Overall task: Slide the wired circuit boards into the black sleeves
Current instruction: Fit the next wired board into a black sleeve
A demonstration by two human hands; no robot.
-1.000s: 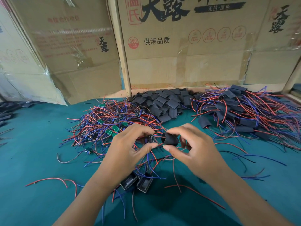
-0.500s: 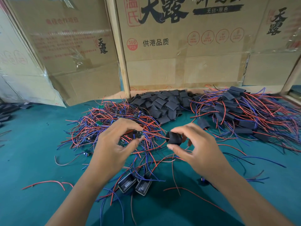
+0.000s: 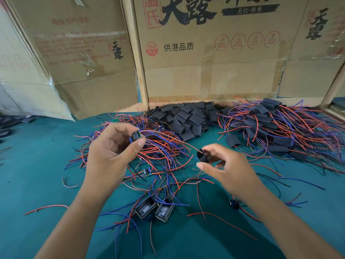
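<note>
My left hand (image 3: 113, 156) pinches a small wired circuit board (image 3: 136, 136) between thumb and fingers, lifted above the tangle of red and blue wired boards (image 3: 158, 146). Its red wires arc to the right toward a black sleeve (image 3: 202, 156), which my right hand (image 3: 227, 167) holds open-ended between thumb and fingertips. The wire tips reach the sleeve's mouth; the board is well apart from it. A heap of empty black sleeves (image 3: 186, 118) lies behind at the centre. A pile of sleeved boards with wires (image 3: 276, 124) lies at the right.
Two small black rectangular parts (image 3: 155, 209) lie on the green table (image 3: 37, 174) between my forearms. Loose red and blue wires are scattered around. Cardboard boxes (image 3: 205, 53) stand as a wall along the back. More dark sleeves lie at the far left edge (image 3: 7, 126).
My left hand has lifted the board up and to the left, away from the sleeve, drawing its wires out long. My right hand has kept the sleeve, shifting slightly right.
</note>
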